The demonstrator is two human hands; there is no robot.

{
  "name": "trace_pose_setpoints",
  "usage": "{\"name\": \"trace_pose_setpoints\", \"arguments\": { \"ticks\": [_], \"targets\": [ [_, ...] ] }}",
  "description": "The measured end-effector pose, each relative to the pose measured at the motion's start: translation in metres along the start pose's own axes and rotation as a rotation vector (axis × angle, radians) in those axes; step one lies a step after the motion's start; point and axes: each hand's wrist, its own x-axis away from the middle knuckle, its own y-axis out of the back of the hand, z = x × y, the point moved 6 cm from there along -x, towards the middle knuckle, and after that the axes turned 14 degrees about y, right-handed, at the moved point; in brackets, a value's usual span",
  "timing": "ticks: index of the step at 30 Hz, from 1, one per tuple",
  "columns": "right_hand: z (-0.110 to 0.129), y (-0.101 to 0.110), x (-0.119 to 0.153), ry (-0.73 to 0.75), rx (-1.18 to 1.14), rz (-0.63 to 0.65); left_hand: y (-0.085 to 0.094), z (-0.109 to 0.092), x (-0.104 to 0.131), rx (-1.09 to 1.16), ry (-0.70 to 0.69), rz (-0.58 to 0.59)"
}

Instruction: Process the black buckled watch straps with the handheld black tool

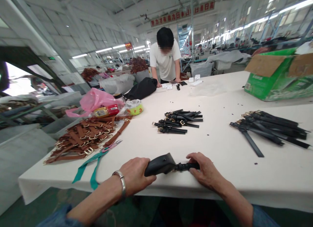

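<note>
From my end, the left hand [137,172] wraps round a curved black piece [160,165] whose kind I can't make out, and the right hand [206,172] pinches a short black strap [184,167] between thumb and fingers. Both lie close to the front edge of the table [141,132], the piece's narrow end by the strap's buckle; joined or only touching, I can't tell. If that pinch loosens, I'd expect the strap to twist or slip, and so near the edge it could drop to the floor. Pushing the piece crookedly might scuff the strap. Beside my left forearm, a teal ribbon [84,165] trails from the scissors [113,146]; it could snag on the bracelet [122,182] and drag the blades along. Farther off, buckles in the brown straps [83,135] and middle black pile [181,121] could hook one another if pulled carelessly. At the far side, a person [168,59] leans over, so a knock there might jog everything.
</note>
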Motion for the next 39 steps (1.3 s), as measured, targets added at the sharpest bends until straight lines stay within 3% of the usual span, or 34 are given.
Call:
{"name": "trace_pose_setpoints", "arguments": {
  "ticks": [4,12,18,26,33,39],
  "targets": [
    [0.000,-0.001,0.000,0.007,0.015,0.010,-0.013,-0.006,0.006,0.037,-0.015,0.038],
    [0.001,-0.001,0.000,0.009,0.041,-0.002,-0.022,-0.013,-0.020,0.203,0.032,0.046],
    [0.006,-0.001,-0.004,0.057,0.073,0.018,-0.023,0.002,-0.017,0.228,0.082,0.102],
    [0.015,0.000,-0.003,0.073,0.160,0.037,-0.032,0.030,-0.001,0.251,0.068,0.017],
    [0.029,-0.003,0.005,0.275,0.237,-0.026,-0.021,0.030,0.010,0.251,0.040,0.001],
    [0.021,-0.001,0.011,0.223,0.055,-0.046,-0.011,0.009,0.017,0.159,-0.011,0.053]
  ]
}}
